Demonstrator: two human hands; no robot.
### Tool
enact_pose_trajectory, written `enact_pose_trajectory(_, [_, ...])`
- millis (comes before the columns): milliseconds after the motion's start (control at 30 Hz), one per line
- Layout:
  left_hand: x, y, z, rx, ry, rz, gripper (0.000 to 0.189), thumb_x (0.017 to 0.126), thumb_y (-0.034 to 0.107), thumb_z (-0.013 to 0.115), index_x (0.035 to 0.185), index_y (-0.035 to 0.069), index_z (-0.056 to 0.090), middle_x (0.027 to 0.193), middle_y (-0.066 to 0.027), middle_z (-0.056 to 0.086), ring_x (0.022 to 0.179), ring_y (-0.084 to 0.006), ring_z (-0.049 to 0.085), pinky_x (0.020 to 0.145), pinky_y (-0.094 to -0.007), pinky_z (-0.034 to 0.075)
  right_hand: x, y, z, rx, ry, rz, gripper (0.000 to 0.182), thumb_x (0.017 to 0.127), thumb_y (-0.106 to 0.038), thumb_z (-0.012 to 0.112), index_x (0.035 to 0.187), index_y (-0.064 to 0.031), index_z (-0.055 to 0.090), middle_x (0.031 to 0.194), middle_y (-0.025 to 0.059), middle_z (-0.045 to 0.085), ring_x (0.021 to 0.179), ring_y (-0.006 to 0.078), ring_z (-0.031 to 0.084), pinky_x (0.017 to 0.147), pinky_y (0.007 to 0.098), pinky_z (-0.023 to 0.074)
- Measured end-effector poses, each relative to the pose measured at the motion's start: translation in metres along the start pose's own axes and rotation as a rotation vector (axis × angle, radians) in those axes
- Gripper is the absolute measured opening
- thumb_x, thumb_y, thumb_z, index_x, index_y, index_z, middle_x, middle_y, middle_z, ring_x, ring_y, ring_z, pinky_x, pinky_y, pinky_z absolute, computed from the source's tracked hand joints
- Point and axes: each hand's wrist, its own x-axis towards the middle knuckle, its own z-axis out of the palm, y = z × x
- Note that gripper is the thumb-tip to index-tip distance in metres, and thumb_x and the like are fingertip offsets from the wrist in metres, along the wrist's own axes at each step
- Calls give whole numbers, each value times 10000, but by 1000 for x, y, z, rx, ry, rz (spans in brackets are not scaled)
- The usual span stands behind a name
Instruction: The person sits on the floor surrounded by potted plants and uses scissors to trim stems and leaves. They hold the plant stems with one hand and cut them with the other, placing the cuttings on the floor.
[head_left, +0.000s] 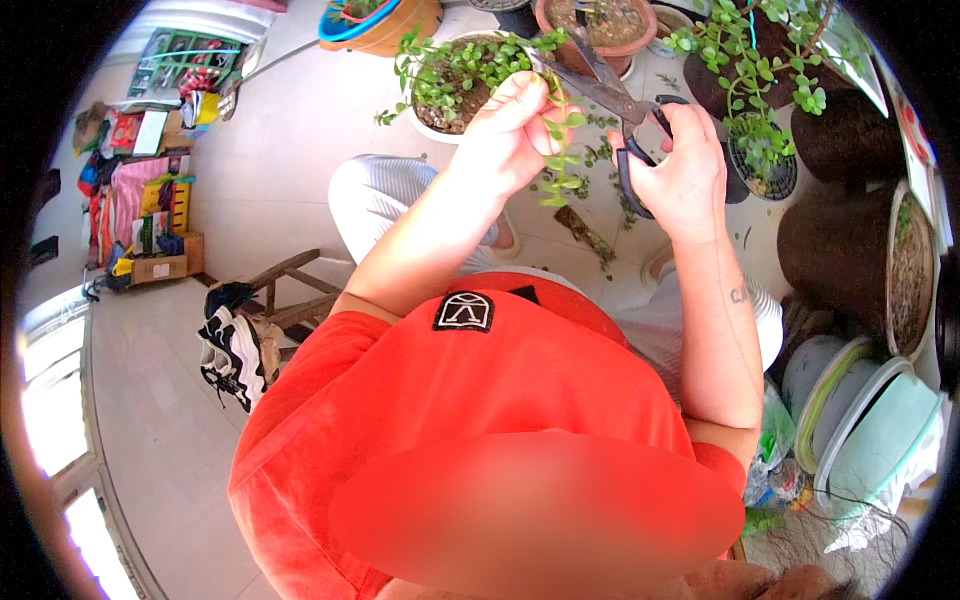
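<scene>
Between the thumb and fingers of my left hand (514, 124) is a leafy green succulent stem (559, 172), its lower end hanging down. My right hand (679, 172) grips the black handles of a pair of scissors (634, 112). Their metal blades are spread and point up and left, passing close to my left fingertips. Whether they touch the stem, I cannot tell. Just beyond my left hand stands a round white pot (442, 136) with small-leaved green plants (480, 56) growing in soil. Below the hands, cut sprigs (600, 150) lie scattered on the tiled floor.
A brown piece of bark or wood (585, 232) lies between my feet. A terracotta pot (637, 30) and a blue-rimmed pot (375, 30) stand at the back. Large dark pots (840, 255) and basins (877, 435) line the right. Sneakers (236, 352) rest by a wooden chair (300, 289) at left.
</scene>
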Motion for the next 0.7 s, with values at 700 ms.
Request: enact_pose_trajectory(700, [5,-10,-6,113,17,97,166,878,223,630,1005,141,562,851,0,632,761,-141,601,749,-372,488,-3,-7,0,62,-151,48,418,674,-351,770,856,-29,578,844,108,595,802,308,606,691,392,486])
